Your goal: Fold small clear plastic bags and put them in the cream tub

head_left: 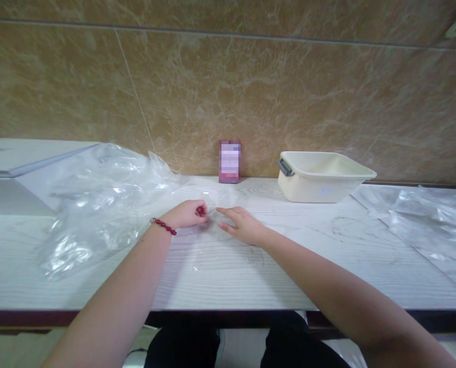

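A thin clear plastic bag [208, 245] lies flat on the white wood-grain table [251, 286] in front of me. My left hand [187, 213], with a red bead bracelet at the wrist, is curled in a pinch at the bag's upper edge. My right hand [241, 225] rests flat on the same bag, fingers stretched out and pointing left toward the left hand. The two hands nearly touch.
A heap of crumpled clear plastic bags [101, 204] sits at the left. A cream plastic basin [322, 176] with a grey handle stands at the back right, a small pink box [229, 161] against the marble wall. More clear plastic [427, 214] lies at the right.
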### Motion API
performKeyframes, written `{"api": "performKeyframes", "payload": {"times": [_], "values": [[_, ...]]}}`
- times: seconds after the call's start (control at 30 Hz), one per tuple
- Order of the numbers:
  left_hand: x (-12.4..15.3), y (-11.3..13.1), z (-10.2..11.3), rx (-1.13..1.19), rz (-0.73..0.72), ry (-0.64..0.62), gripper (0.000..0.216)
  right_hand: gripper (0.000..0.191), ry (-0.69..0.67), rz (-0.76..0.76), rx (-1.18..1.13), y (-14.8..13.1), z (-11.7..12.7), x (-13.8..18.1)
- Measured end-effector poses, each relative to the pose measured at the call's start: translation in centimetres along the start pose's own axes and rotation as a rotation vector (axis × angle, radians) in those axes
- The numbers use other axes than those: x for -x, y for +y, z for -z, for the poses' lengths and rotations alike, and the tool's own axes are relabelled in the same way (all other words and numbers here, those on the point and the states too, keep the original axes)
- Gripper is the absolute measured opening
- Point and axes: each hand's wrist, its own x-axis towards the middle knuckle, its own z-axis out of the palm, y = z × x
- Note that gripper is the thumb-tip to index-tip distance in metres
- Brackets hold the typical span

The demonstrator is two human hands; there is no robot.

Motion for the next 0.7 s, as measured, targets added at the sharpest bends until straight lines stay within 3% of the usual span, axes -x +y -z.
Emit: {"api": "performKeyframes", "payload": {"times": [0.47,0.7], "values": [[0.2,0.3,0.3,0.029,-0.003,-0.03,0.013,0.041,0.006,-0.114,0.066,0.6,-0.6,-1.0],[0.1,0.2,0.0,-0.011,-0.036,-0.06,0.01,0.04,-0.04,-0.319,0.056,-0.2,0.2,-2.8]]}}
